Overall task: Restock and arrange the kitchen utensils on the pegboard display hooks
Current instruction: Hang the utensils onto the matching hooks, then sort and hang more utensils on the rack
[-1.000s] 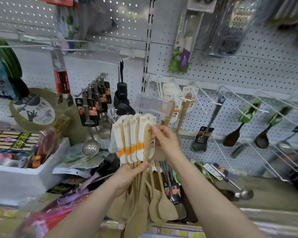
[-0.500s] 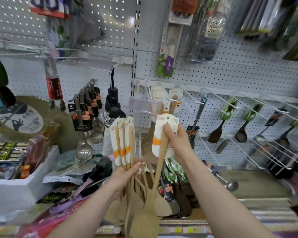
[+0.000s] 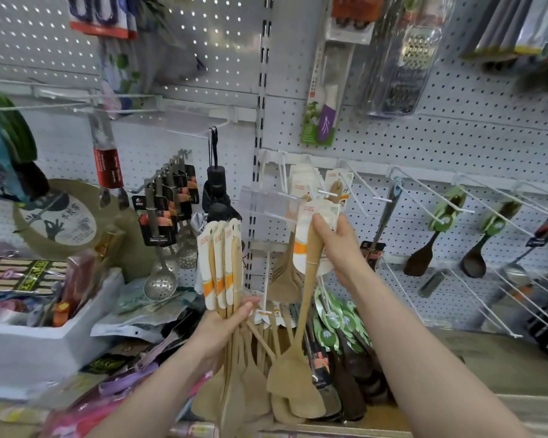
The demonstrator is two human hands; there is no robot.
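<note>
White pegboard (image 3: pixel 456 137) behind both your hands, bundle of wooden spatulas (image 3: pixel 223 267) with paper cards gripped around the handles by your left hand (image 3: pixel 222 327), blades down, one wooden spatula (image 3: pixel 301 311) pinched near its card by your right hand (image 3: pixel 342 248), card just under a white hook (image 3: pixel 327 193) above that hand.

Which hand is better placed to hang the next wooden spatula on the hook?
Right. The right hand holds one spatula, its card raised beside the display hook; the left hand sits lower, gripping the spare bundle.
</note>
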